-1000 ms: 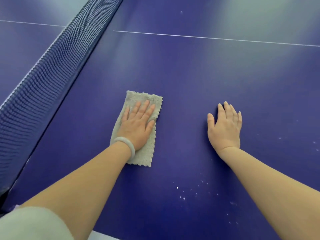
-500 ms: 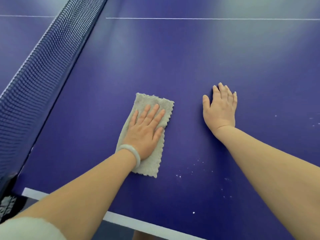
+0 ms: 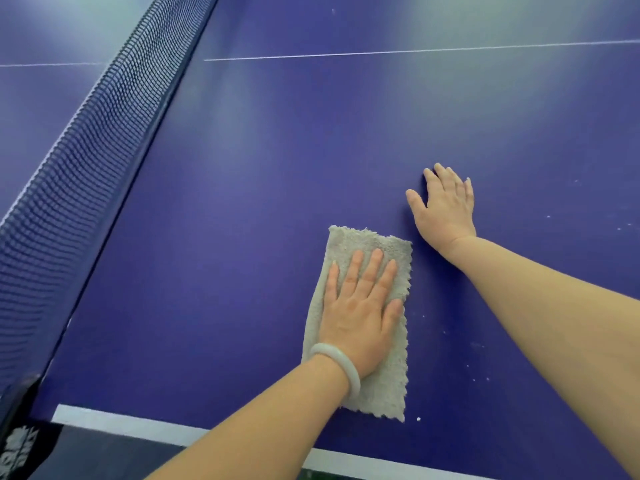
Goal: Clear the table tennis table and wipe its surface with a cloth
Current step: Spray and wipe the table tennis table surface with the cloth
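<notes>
A folded beige cloth lies flat on the blue table tennis table, near its front edge. My left hand presses down on the cloth with the palm flat and fingers spread; a pale bracelet circles that wrist. My right hand rests flat on the bare table just beyond and to the right of the cloth, fingers apart, holding nothing. The two hands are close but apart.
The dark net runs along the left, from the near corner to the far top. A white edge line marks the front of the table. Small white specks dot the surface right of the cloth.
My left hand has slid the cloth to the right and back toward the front edge, ending close below my right hand. My right hand stays planted on the table.
</notes>
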Demonstrator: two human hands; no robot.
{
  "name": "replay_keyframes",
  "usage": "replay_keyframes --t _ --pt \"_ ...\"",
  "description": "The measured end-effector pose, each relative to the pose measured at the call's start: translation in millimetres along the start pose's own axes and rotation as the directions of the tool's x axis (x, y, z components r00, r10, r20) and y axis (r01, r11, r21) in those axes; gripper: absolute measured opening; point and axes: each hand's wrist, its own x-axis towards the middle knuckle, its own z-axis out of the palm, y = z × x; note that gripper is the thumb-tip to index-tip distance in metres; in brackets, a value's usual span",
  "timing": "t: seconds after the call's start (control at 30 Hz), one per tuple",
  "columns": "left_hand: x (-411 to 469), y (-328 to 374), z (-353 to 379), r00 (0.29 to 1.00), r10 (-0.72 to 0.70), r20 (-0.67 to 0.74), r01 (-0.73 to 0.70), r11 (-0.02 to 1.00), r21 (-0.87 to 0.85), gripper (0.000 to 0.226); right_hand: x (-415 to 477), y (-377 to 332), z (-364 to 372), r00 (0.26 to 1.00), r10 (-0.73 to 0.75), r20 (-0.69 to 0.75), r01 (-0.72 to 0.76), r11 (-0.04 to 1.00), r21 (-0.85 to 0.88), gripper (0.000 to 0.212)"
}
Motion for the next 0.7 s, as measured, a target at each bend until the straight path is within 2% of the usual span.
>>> replay_keyframes --t 0.07,0.13,0.2,0.27,0.33,0.4,0.53,0.6,0.7 --pt "-7 -6 -13 0.998 0.051 -0.025 -0.055 0.968 -0.244 0.064 -7 -5 -7 0.999 0.034 0.027 -0.034 0.999 0.008 0.058" --pt "-15 -30 -25 0.985 0.001 -0.174 -0.061 0.941 -0.334 0.058 -30 -18 -8 0.998 0.021 -0.052 -0.023 1.0 -0.021 0.053" --pt "-27 -65 -28 0.944 -0.132 -0.302 0.05 0.963 -0.266 0.055 -71 -43 -2 0.984 -0.083 -0.157 0.081 0.997 -0.016 0.048" --pt "-43 -96 -26 0.93 -0.241 -0.276 0.214 0.969 -0.127 0.062 -125 -73 14 0.97 -0.182 -0.163 0.184 0.983 -0.007 0.053" --pt "-57 -111 -17 0.937 -0.283 -0.205 0.3 0.952 0.057 0.067 -170 -99 38 0.966 -0.223 -0.133 0.215 0.974 -0.067 0.06" --pt "-61 -111 -10 0.943 -0.292 -0.157 0.315 0.938 0.147 0.066 -192 -115 62 0.972 -0.212 -0.098 0.198 0.97 -0.141 0.061" --pt "-60 -106 -4 0.935 -0.31 -0.175 0.341 0.921 0.187 0.067 -191 -122 82 0.994 -0.104 -0.036 0.093 0.968 -0.235 0.061" --pt "-60 -106 -3 0.934 -0.311 -0.178 0.343 0.92 0.191 0.067 -190 -122 82 0.992 -0.129 0.003 0.127 0.965 -0.232 0.061" --pt "-61 -105 -5 0.931 -0.323 -0.171 0.352 0.916 0.191 0.067 -185 -101 71 0.966 -0.251 0.063 0.259 0.935 -0.241 0.06"
